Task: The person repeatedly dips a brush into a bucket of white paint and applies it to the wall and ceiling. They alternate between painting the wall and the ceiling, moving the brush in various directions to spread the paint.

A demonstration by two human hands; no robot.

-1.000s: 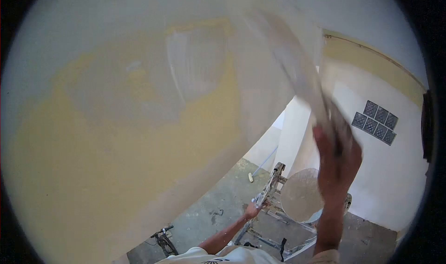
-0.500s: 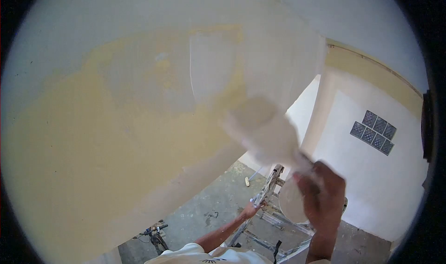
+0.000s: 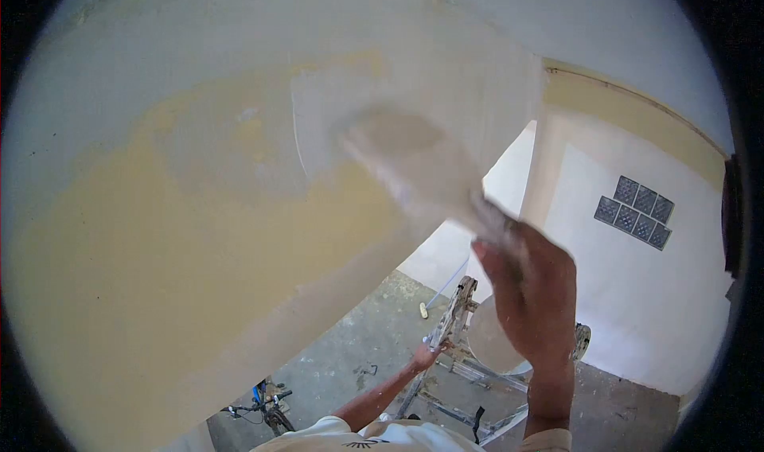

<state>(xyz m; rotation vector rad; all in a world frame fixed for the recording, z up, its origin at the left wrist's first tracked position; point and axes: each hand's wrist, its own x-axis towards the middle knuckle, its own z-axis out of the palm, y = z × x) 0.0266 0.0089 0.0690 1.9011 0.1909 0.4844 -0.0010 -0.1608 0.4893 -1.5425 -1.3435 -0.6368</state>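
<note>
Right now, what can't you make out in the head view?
- Trowel blade: motion-blurred, edges and load unclear.
- Right hand: fingers blurred, and it covers the handle.
- Bucket: mostly behind the right hand.
- Left hand on the ladder: too small to judge grip.
- Bicycle: cut off by the wall.

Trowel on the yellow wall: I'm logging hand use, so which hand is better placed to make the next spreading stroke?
Right. The right hand grips the trowel, blade up against the wall. The left hand is low, gripping the ladder, likely needed for balance.
</note>
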